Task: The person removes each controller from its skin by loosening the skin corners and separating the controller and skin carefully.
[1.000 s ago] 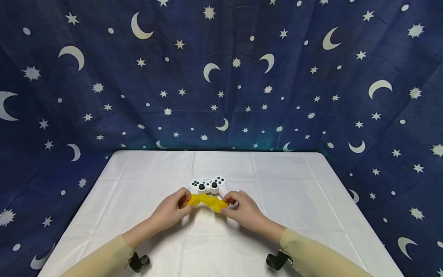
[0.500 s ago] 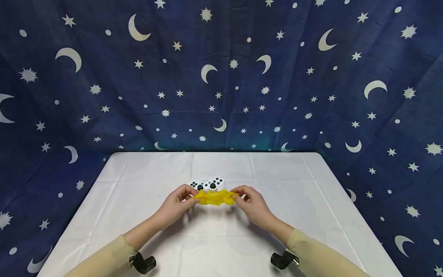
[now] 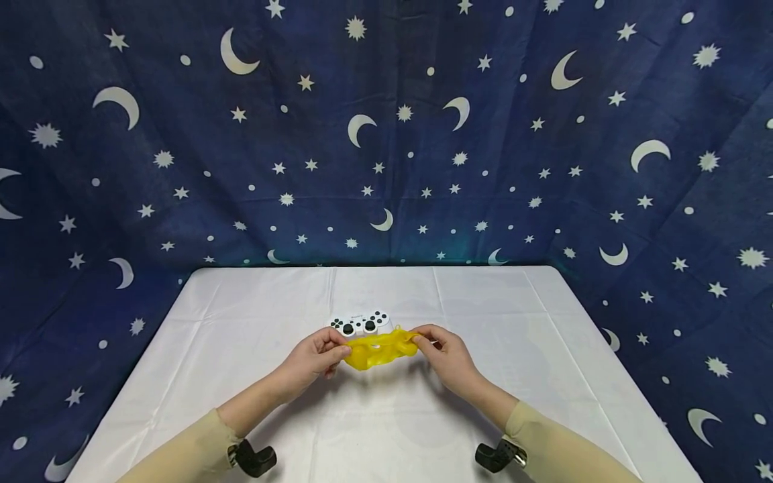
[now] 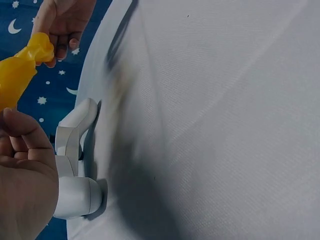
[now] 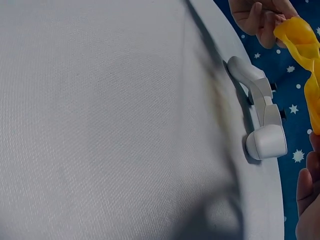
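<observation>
A floppy yellow silicone controller cover (image 3: 380, 350) hangs between my two hands above the table, in front of a white game controller (image 3: 359, 324). Its left end is pinched between thumb and fingers of my left hand (image 3: 311, 359). My right hand (image 3: 449, 359) pinches the other end, where a thin loop of the edge sticks up. In the left wrist view the cover (image 4: 16, 75) looks bunched and smooth. Folds and a twist show in the cover (image 5: 300, 45) in the right wrist view. The controller lies on the table with both black sticks facing up; its front part is hidden behind the cover.
A white cloth covers the table (image 3: 253, 295), with fold creases running across it. Behind and at both sides hangs a dark blue curtain (image 3: 386, 134) with moons and stars. Black wrist cameras sit at both sleeves (image 3: 187, 449).
Both hands have shifted slightly right with the cover. It was bunched lower and narrower, then stretched flat; now it sags wider toward me. The controller has stayed in place.
</observation>
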`<state>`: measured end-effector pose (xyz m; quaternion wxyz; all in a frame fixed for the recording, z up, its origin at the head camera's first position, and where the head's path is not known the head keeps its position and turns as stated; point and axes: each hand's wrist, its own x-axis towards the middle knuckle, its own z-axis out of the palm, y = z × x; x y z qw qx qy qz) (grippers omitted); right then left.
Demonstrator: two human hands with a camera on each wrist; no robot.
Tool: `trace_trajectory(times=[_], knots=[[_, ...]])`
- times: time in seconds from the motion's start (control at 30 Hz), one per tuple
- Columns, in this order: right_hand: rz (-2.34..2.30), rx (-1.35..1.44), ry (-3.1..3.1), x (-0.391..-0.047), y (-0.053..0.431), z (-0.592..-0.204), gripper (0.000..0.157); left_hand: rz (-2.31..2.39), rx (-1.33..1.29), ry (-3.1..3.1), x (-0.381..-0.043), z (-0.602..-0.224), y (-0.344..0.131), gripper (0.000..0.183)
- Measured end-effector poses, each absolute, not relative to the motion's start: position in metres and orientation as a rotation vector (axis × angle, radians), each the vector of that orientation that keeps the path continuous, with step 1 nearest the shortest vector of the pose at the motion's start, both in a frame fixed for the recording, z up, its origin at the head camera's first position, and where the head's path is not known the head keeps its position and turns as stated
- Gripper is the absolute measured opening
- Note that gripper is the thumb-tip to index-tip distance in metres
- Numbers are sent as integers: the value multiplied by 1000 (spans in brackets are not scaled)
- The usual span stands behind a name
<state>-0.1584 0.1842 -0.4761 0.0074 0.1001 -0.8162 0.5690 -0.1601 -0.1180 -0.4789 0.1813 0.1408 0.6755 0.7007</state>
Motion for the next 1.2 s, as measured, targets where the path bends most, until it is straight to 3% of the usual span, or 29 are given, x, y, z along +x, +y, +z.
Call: trace_trajectory(times=[0.63,0.93,1.2], knots=[[2198,139,-2448,-162,186,-478,24,1985,397,1881,-164,-485,-115,22],[2578,224,-2271,-161,188,-479,21,1992,338,1803,-166,-487,-116,29],[2632,263,-2273,-161,188,-479,23,1974,352,1815,-165,-486,-117,37]])
